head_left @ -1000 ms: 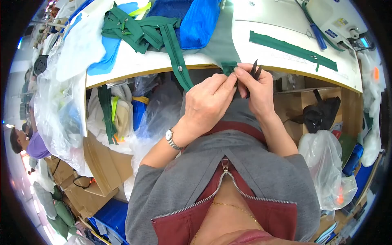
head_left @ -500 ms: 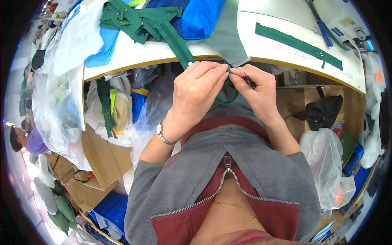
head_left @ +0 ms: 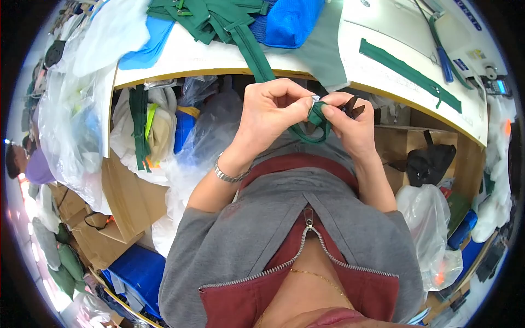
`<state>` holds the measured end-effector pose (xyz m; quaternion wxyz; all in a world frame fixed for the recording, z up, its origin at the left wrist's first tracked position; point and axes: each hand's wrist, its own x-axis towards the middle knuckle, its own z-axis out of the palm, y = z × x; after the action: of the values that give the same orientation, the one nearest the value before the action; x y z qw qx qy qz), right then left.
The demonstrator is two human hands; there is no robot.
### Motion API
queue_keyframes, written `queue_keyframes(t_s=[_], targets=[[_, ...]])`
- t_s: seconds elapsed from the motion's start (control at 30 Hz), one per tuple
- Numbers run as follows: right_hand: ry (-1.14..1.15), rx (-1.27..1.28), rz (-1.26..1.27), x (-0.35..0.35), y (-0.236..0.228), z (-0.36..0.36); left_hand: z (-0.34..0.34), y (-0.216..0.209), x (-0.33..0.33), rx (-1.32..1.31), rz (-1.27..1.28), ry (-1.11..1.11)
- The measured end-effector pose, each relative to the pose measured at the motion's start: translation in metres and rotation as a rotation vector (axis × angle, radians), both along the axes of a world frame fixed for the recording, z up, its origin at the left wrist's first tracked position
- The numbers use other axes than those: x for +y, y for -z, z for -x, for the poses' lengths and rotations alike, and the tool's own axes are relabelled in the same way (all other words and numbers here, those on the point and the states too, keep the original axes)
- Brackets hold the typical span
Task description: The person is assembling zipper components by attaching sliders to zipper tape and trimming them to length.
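Between my two hands, just off the front edge of the table, is the end of a green zipper strip (head_left: 315, 138), which curls into a loop below my fingers. My left hand (head_left: 273, 109) is closed, thumb and forefinger pinching the strip near a small pale piece at its end. From the other side, my right hand (head_left: 353, 126) pinches the same strip. Dark thread snips (head_left: 354, 107) stick out of the right hand, tucked against its fingers. Beyond my left hand, a length of green strip (head_left: 254, 57) runs up to a heap of green zippers (head_left: 210, 16).
A single green zipper (head_left: 413, 75) lies on the white table (head_left: 377, 82) to the right. Blue mesh fabric (head_left: 292, 22) rests beside the heap. Underneath the tabletop are plastic bags (head_left: 210, 128), a cardboard box (head_left: 391, 139) and a black pouch (head_left: 432, 164).
Both hands are slightly lower against the table edge and turned, so the pale piece and the snips' blades show more. The whole view has shifted a little.
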<state>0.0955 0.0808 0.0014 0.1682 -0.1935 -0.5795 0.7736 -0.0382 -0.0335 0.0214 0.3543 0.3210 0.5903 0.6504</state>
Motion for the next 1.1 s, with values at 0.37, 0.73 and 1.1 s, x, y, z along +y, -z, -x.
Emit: queue_keyframes(t_s=[0.37,0.73,1.1], targets=[[0.039,-0.052,-0.395,-0.001,-0.007,0.005,0.006,-0.001,-0.002,-0.122,0.040,0.056],[0.257,-0.217,-1.118,-0.009,-0.037,0.001,0.006,0.008,-0.005,0.037,0.033,-0.003],[0.248,-0.178,-1.462,-0.010,-0.026,-0.001,0.000,0.006,-0.002,0.224,0.028,-0.062]])
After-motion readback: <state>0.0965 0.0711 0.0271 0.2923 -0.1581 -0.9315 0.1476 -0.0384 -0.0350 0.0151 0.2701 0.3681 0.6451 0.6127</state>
